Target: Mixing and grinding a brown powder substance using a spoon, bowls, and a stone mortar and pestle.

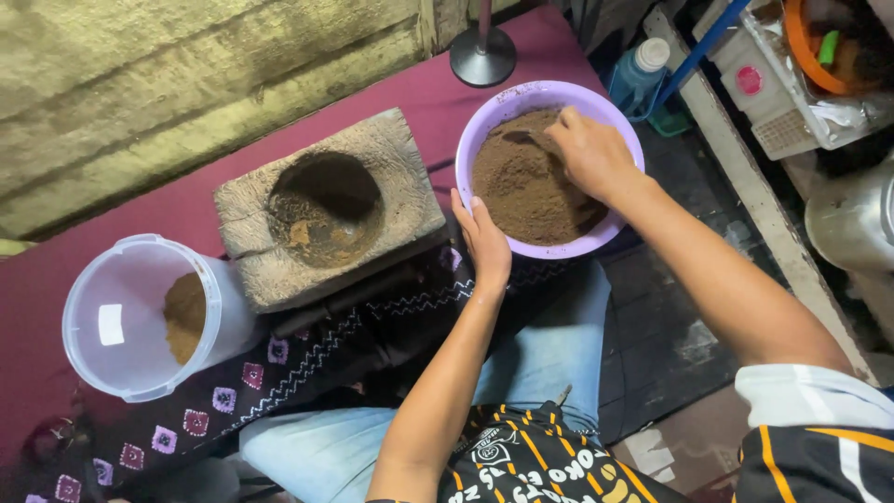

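Knees in pale jeans (pixel 549 359) sit closest, on a dark patterned cloth (pixel 279 363). Left hand (pixel 484 244) lies open and flat against the near rim of a purple bowl (pixel 484 121), gripping nothing. Right hand (pixel 591 154) is curled inside the bowl around a spoon (pixel 526 138) whose tip is sunk in brown powder (pixel 526 191) filling the bowl. Beside the bowl stands a stone mortar (pixel 331 210) with a powder-stained hollow. Further left, a clear plastic tub (pixel 140 317) lies tilted, some brown powder inside. All rest on a maroon mat (pixel 438 93).
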